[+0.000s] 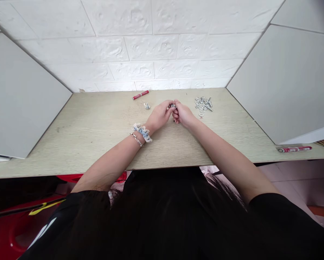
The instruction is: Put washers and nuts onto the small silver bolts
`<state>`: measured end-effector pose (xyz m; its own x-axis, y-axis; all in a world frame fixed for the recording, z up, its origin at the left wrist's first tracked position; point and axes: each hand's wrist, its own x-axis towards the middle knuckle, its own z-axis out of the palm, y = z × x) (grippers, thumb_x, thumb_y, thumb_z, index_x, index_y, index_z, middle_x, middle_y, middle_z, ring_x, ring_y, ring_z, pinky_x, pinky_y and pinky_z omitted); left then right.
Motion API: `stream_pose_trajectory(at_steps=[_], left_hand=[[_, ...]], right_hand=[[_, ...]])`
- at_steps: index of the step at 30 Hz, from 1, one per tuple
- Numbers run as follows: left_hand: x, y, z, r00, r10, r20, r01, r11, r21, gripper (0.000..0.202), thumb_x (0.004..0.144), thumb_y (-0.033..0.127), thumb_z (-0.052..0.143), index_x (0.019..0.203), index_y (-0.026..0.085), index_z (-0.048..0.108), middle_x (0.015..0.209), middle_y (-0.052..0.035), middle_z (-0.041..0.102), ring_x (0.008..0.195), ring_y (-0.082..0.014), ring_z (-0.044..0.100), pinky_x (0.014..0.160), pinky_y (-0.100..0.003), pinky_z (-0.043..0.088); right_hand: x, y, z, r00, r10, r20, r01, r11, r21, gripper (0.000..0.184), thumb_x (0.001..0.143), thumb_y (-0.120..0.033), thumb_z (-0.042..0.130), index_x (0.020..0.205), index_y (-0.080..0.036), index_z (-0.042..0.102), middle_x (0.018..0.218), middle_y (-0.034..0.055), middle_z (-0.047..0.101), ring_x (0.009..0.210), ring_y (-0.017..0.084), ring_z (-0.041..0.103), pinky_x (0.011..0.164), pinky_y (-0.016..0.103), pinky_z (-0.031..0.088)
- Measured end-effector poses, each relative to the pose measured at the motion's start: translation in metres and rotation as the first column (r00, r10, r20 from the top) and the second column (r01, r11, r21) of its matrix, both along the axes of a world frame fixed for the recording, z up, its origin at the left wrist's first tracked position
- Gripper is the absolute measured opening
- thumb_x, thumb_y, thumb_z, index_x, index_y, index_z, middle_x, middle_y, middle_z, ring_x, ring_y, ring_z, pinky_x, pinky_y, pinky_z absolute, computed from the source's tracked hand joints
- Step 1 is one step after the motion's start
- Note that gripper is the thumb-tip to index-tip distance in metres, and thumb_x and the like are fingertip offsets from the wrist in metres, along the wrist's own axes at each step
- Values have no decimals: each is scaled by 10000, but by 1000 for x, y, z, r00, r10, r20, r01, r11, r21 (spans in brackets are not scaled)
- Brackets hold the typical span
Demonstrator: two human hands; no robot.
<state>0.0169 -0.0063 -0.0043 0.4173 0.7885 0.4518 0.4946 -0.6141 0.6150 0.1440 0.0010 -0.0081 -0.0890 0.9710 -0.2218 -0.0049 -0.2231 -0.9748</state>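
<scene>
Over the middle of the table, my left hand (160, 115) and my right hand (183, 113) meet, fingertips pinched together. Between them is a small shiny metal bolt (173, 106), mostly hidden by the fingers, so I cannot tell whether a nut or washer is on it. To the right of my right hand lies a loose pile of silver bolts and nuts (204, 103), with a flat washer (201, 115) at its near side. Left of my left hand, a small bolt assembly (147, 105) rests on the wood.
A red tube-shaped item (140, 95) lies near the white brick-patterned wall (164, 50). Another red-and-clear tube (294, 148) sits by the table's right front edge. Grey panels stand on the left (23, 97) and right (289, 83). The wooden table (97, 144) has its front edge near my body.
</scene>
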Motion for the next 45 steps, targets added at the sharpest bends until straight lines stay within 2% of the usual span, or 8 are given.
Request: stream_pose_trajectory(at_steps=[6,16,21,24,27,32,38,45], left_hand=[[-1,8,-5,988,106,115,-86,983,-161,192,935,263,375,995,182,540,835,-19,605,740,-106,558,727,-223,428],[0,6,1,968,203,148,-141,926,-350,228,945,247,340,833,178,525,618,30,509,517,-81,453,580,-215,372],[-1,10,-2,966,198,168,-125,922,-366,256,950,248,324,827,171,535,559,39,469,501,-87,442,575,-219,370],[-3,12,-5,966,198,164,-137,936,-325,261,954,267,306,915,171,546,621,22,522,541,-93,479,614,-227,406],[-4,10,-4,980,153,130,-135,981,-141,262,950,290,321,1015,174,547,852,-36,615,738,-119,567,750,-251,438],[-5,2,3,997,51,-62,-47,997,56,282,930,245,353,1134,184,537,1112,-73,600,1001,-170,554,910,-294,397],[-5,2,4,978,26,-206,7,988,154,306,931,250,354,1166,195,542,1060,-72,622,982,-186,560,916,-308,391],[-6,4,2,967,60,-247,-3,975,224,346,955,266,308,1204,193,537,1064,-68,634,970,-172,577,885,-292,421]], right_hand=[[-3,0,-7,999,8,-50,0,989,148,416,848,-568,490,697,-182,447,490,-59,443,370,59,429,367,186,326],[-3,0,-14,998,-47,-42,60,914,402,231,721,-214,659,813,-192,448,619,-86,518,564,51,512,591,191,420],[-4,-1,-14,995,-31,-95,63,932,357,312,649,-140,661,850,-192,428,709,-71,559,677,68,572,687,213,443],[-5,-2,-10,980,-33,-196,77,971,224,347,701,-238,666,922,-219,398,727,-69,568,667,76,580,669,219,457],[-6,-3,-5,965,-47,-257,72,993,91,285,840,-477,511,862,-212,408,673,-38,565,585,88,567,621,235,468],[-2,-1,-1,980,50,-191,-49,999,8,564,810,-727,345,641,-192,404,521,16,520,476,120,522,506,255,437],[-3,-5,4,982,29,-187,-42,997,-66,629,781,-782,296,535,-206,353,405,18,439,404,125,464,420,250,375],[-6,-7,4,974,17,-227,-29,998,-49,578,841,-693,332,533,-205,301,375,-34,337,350,89,382,414,229,383]])
